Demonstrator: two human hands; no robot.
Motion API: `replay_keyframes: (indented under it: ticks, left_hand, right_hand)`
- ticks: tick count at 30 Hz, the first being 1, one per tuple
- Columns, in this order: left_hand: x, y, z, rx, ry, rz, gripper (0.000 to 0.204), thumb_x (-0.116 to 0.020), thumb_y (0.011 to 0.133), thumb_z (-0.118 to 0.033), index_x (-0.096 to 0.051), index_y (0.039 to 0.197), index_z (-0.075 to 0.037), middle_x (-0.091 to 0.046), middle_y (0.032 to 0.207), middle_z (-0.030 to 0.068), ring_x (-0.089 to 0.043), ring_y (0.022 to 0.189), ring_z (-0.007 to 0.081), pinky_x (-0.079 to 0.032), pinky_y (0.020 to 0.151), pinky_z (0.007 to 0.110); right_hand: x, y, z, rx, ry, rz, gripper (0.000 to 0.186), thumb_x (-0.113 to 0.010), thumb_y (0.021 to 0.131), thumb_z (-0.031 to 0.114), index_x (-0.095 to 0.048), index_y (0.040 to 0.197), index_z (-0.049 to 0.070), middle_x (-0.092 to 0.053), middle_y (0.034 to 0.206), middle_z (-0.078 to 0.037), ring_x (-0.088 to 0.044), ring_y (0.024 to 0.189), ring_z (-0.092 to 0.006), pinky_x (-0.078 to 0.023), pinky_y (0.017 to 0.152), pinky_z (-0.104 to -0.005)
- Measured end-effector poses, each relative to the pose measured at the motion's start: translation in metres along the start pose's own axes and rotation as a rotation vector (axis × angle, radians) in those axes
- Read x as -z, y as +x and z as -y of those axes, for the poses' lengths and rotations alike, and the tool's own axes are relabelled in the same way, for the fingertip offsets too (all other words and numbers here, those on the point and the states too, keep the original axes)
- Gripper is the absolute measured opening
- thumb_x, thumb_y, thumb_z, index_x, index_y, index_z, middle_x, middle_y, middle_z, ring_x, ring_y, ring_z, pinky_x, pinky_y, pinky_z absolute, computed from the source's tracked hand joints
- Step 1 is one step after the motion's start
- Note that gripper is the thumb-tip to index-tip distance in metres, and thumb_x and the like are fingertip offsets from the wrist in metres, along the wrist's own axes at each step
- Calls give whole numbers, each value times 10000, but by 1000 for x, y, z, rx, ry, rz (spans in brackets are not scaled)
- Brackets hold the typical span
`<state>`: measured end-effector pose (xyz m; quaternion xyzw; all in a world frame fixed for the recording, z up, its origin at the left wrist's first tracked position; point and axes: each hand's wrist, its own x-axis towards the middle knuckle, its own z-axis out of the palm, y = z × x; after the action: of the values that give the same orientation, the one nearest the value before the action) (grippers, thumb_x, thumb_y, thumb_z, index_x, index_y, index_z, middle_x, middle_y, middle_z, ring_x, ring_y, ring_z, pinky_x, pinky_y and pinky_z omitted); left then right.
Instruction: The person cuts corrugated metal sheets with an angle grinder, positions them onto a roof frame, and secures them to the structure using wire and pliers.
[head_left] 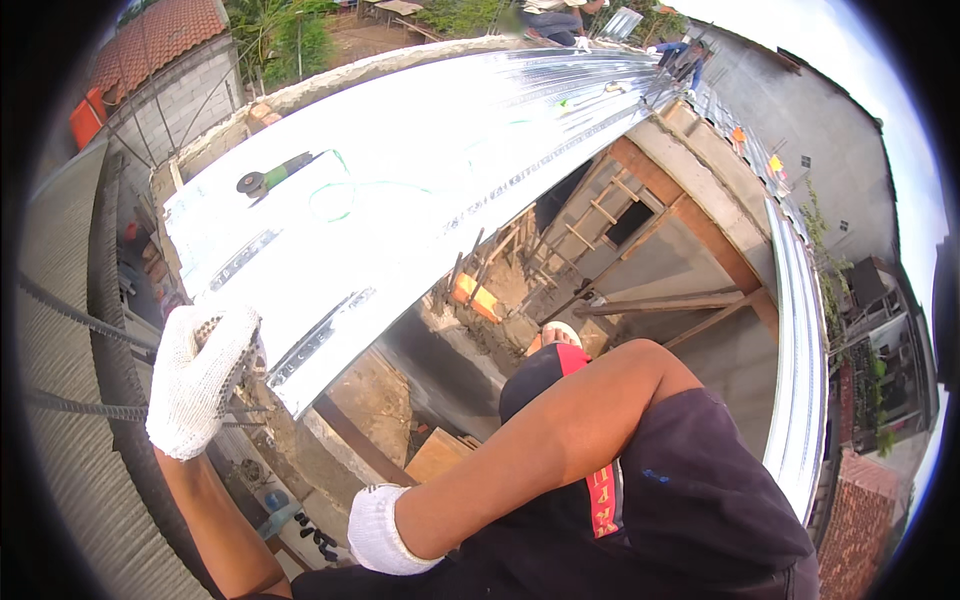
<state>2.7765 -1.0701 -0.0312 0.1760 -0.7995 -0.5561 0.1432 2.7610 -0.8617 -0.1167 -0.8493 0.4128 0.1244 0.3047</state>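
Note:
Both of my hands wear white knit gloves. My left hand (205,375), its glove dotted on the palm side, is closed with curled fingers beside the near left corner of a shiny metal roofing sheet (330,318). Whatever it may grip is hidden. My right forearm crosses in front of my dark clothing, and my right hand (385,532) is low at the centre. Only its glove's cuff and back show; the fingers are out of sight. A green and black angle grinder (272,178) lies on the sheets farther up, near their left edge.
A thin green cord (335,200) trails over the sheets. Right of them opens a deep drop with timber props (670,303) and an orange object (477,297). Rebar rods (85,325) jut out at left. Two people, one in blue (682,62), crouch at the far end.

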Motion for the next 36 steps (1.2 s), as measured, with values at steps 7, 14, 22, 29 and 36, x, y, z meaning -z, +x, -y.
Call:
replay_keyframes:
  ticks: [7,14,22,29,36]
  left_hand:
    - [-21,6,-6,-68,32,32,444,-646,1039,-341,-689,800,31,-593,652,-5,-500,611,67,-380,574,270]
    - [-7,-3,-18,-65,89,37,490,-606,1035,-326,-638,699,29,-546,599,-8,-469,573,59,-352,543,282]
    - [-13,1,-6,-90,53,-12,507,-581,1036,-332,-648,679,22,-528,570,-18,-451,538,56,-334,525,278]
    - [-16,3,-8,-73,92,-2,522,-585,1033,-360,-650,674,12,-527,565,-20,-440,524,57,-323,512,281]
    - [-19,3,-9,-98,83,-2,521,-585,1036,-371,-656,691,13,-562,577,0,-478,539,69,-351,532,283]
  right_hand:
    - [-9,8,-6,-88,1,84,272,-795,812,320,-851,1046,191,-811,1069,-51,-764,1025,-285,-600,831,-437]
    - [5,15,-7,-35,-17,94,309,-653,916,336,-835,1089,156,-802,1102,-96,-751,1059,-309,-583,855,-460]
    - [-6,20,-13,-78,-25,18,320,-695,887,328,-828,1097,127,-798,1104,-107,-748,1065,-326,-577,879,-457]
    - [-13,26,-18,-86,-12,-26,305,-718,864,310,-831,1086,134,-796,1097,-115,-747,1057,-338,-577,879,-464]
    - [-10,22,-16,-81,-1,-15,307,-715,870,299,-829,1094,123,-795,1099,-124,-745,1060,-349,-575,879,-468]
